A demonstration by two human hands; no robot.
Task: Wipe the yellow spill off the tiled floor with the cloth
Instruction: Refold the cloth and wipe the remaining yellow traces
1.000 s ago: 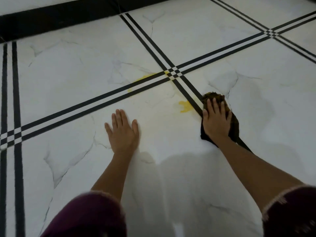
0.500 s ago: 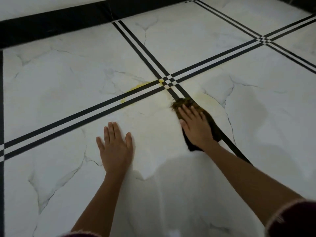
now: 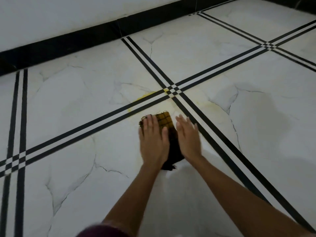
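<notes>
The dark checked cloth [image 3: 165, 119], its far end stained yellow, lies on the white tiled floor [image 3: 77, 103] just below the crossing of black stripes. My left hand [image 3: 153, 142] rests flat on the cloth's left half and presses it down. My right hand [image 3: 189, 139] is blurred, fingers apart, at the cloth's right edge. A yellow spill [image 3: 145, 96] runs along the stripes to the upper left of the cloth. A faint yellow smear [image 3: 206, 104] shows on the tile to the right of the crossing.
A black skirting [image 3: 68, 41] runs along the foot of a white wall at the top. Double black stripes [image 3: 222, 151] cross the floor in a grid. My shadow falls over the tile at the lower right.
The cloth has slid left across the diagonal stripe over the yellow blob, which is gone. My left hand moved right onto the cloth. My right hand came off it to its right side.
</notes>
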